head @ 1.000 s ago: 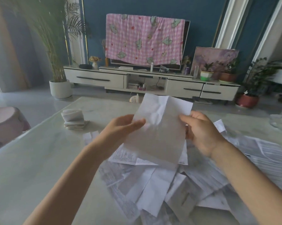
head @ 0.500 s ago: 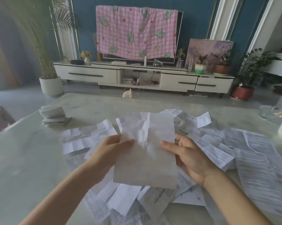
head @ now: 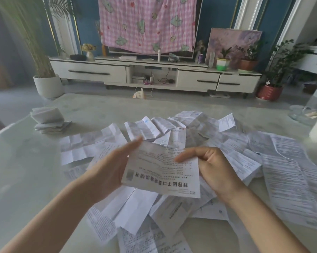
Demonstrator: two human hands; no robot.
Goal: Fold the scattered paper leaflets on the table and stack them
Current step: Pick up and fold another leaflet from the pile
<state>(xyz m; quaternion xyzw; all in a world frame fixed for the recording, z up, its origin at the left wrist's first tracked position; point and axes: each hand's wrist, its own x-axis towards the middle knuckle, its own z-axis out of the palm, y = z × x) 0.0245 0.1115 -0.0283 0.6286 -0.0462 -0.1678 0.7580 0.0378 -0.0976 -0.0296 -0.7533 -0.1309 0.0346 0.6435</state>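
**Head view.** Both forearms reach in from the near edge and meet over the middle of the surface (head: pixel 24 179). The left hand (head: pixel 114 172) is turned on edge, its fingers (head: pixel 134 146) straight and released, pointing away and to the right. The left margin of one leaflet (head: pixel 163 170) lies against them; the thumb cannot be seen. The right hand (head: pixel 216 170) pinches the leaflet's right margin, with one digit laid flat on the printed face and the remaining fingers (head: pixel 206 152) curled in. The sheet is held above the paper heap, tilted with its near edge lower.

A line of large bold Chinese characters runs along the leaflet's near edge, the wrong way up for the camera. A small square code sits at its left end. The finer print above it is too blurred to read.

The scattered leaflets (head: pixel 245 161) lie unfolded and overlapping beneath and around the hands, spreading to the right. A stack of folded leaflets (head: pixel 48 119) sits apart at the far left of the surface.

At the far right of the surface stands a clear glass dish (head: pixel 299 114) with something pale in it that cannot be made out. Across the room, a white pot (head: pixel 48 85) and a red pot (head: pixel 269 92) hold plants on the floor. Two smaller potted plants stand on the low cabinet (head: pixel 99 72). A pink checked cloth (head: pixel 148 24) hangs above it.
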